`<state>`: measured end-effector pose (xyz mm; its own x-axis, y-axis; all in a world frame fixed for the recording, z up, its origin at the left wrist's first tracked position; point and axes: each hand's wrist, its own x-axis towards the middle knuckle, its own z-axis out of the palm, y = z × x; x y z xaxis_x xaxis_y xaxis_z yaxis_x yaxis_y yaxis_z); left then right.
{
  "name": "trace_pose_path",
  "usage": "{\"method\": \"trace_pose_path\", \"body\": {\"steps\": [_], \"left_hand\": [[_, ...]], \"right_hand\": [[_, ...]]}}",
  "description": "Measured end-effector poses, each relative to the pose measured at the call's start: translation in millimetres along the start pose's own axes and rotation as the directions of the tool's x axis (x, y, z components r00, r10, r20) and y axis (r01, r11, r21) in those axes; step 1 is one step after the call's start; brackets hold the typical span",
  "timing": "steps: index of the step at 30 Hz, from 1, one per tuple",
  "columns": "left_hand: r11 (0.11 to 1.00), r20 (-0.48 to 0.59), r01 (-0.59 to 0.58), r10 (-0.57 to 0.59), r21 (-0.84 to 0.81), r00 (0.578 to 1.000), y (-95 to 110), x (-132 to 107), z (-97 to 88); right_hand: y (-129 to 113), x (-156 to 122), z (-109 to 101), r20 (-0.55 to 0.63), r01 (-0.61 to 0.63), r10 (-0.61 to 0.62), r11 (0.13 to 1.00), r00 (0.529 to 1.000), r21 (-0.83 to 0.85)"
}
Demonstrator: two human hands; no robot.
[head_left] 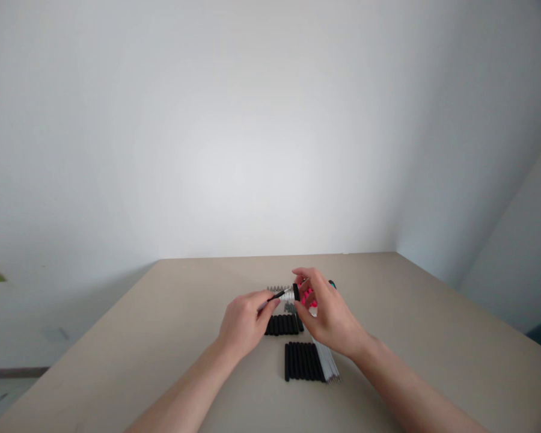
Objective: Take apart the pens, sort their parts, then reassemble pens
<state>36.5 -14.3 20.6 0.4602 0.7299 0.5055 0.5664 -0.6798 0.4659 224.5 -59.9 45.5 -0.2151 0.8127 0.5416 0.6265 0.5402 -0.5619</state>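
Observation:
My left hand point(246, 322) is closed, thumb and fingers pinching a slim pen part point(277, 296) with a black section and a pale tip pointing right. My right hand point(323, 307) is just to the right of that tip, its thumb and fingers curved but apart. A short black piece point(296, 292) shows in the gap between its thumb and fingers; whether it touches them I cannot tell. Bright pink small parts point(307, 296) lie behind the right fingers, partly hidden. Small springs point(289, 307) and a row of short black tubes point(282, 325) lie below the hands.
Nearer to me on the beige table point(198, 288) lie a row of longer black tubes point(304, 361) and a bundle of thin pale pen refills point(328, 362) beside it. Coiled springs point(277, 288) lie behind my left fingers. A white wall point(252, 132) rises behind the table.

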Motion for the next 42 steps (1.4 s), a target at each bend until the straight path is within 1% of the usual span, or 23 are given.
{"method": "trace_pose_path", "body": {"steps": [3,8,11,17,23,28,37,42], "left_hand": [[1.0,0.005,0.0,0.0,-0.002,1.0,-0.4,0.0,0.5],[1.0,0.033,-0.015,0.016,-0.024,0.999,-0.7,-0.7,1.0],[0.999,0.059,-0.035,0.037,-0.032,0.998,1.3,-0.9,0.1],[0.997,0.056,-0.061,0.064,-0.045,0.996,3.8,-1.2,-0.8],[0.997,0.035,-0.066,0.068,-0.042,0.997,1.2,-0.9,0.8],[0.997,0.034,-0.063,0.065,-0.049,0.997,2.4,-0.3,0.2],[0.997,0.028,-0.061,0.062,-0.043,0.998,3.2,-0.7,0.7],[0.998,0.044,-0.052,0.054,-0.044,0.998,3.0,-0.5,0.8]], "right_hand": [[-0.6,0.2,-0.1,-0.031,0.009,-0.009,1.0,0.999,-0.002],[1.4,1.0,0.5,-0.165,0.026,-0.024,1.0,0.986,0.015],[3.4,0.5,1.0,-0.209,0.036,-0.032,0.999,0.977,0.017],[5.1,0.5,1.6,-0.191,0.072,-0.074,0.997,0.979,-0.02],[5.6,2.0,1.1,-0.238,0.075,-0.088,0.995,0.967,-0.065],[4.4,1.9,1.7,-0.209,0.101,-0.111,0.993,0.972,-0.061],[6.8,2.9,4.1,-0.194,0.091,-0.101,0.994,0.976,-0.06],[8.8,3.1,6.4,-0.216,0.088,-0.097,0.995,0.972,-0.05]]}}
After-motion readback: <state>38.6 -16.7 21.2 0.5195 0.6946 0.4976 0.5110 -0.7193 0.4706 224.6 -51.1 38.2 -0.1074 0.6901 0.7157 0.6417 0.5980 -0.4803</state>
